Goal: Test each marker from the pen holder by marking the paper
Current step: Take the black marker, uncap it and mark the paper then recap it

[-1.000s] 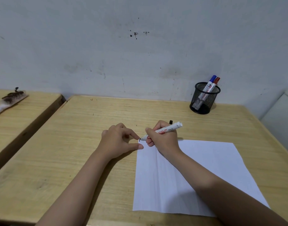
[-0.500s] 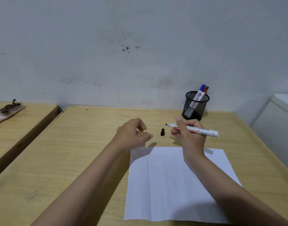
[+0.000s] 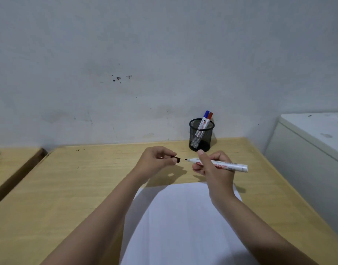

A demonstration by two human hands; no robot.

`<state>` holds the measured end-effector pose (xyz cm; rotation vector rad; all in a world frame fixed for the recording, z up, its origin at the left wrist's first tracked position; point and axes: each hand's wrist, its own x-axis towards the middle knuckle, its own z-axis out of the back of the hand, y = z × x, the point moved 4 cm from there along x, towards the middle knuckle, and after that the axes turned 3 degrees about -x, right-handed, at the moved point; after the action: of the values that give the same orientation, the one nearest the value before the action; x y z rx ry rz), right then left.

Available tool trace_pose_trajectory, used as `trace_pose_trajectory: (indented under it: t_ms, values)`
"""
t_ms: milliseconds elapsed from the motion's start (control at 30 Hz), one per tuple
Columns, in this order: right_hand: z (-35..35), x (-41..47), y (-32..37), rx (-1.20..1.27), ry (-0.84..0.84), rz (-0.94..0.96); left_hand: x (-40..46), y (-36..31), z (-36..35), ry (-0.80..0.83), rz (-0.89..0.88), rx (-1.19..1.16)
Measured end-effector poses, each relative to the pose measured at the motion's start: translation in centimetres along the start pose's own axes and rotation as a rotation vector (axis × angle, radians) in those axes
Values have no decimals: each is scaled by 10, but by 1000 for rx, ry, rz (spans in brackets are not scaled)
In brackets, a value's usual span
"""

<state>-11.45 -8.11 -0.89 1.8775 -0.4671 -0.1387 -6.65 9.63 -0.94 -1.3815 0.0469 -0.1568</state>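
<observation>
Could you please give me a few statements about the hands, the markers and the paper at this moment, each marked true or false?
1. The right hand holds an uncapped marker. True.
2. The left hand is empty. False: it pinches the black cap.
3. The cap is seated on the marker's tip. False: a gap separates them.
4. Two capped markers, blue and red, stand in the mesh pen holder. True.
5. The marker's tip is pressed on the paper. False: it is held above the table, beyond the paper's far edge.
</observation>
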Motion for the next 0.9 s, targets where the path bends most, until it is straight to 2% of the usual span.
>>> trace_pose_trajectory:
  t_ms: [67, 200, 567, 767, 833, 900]
  values:
    - [-1, -1, 4, 17, 3, 13, -12, -11, -5, 74, -4, -178]
    - [-4, -6, 13, 11, 38, 46, -27, -20, -13, 117, 11, -299]
    - [-8, -14, 25, -10, 77, 40, -44, -29, -25, 121, 8, -401]
    - [-14, -11, 28, 51, 55, 48, -48, -41, -28, 67, -89, -401]
    - [-17, -10, 26, 91, 85, -19, -48, -43, -25, 39, -104, -377]
    - [-21, -9, 20, 83, 137, -189, -47, -45, -20, -35, -114, -358]
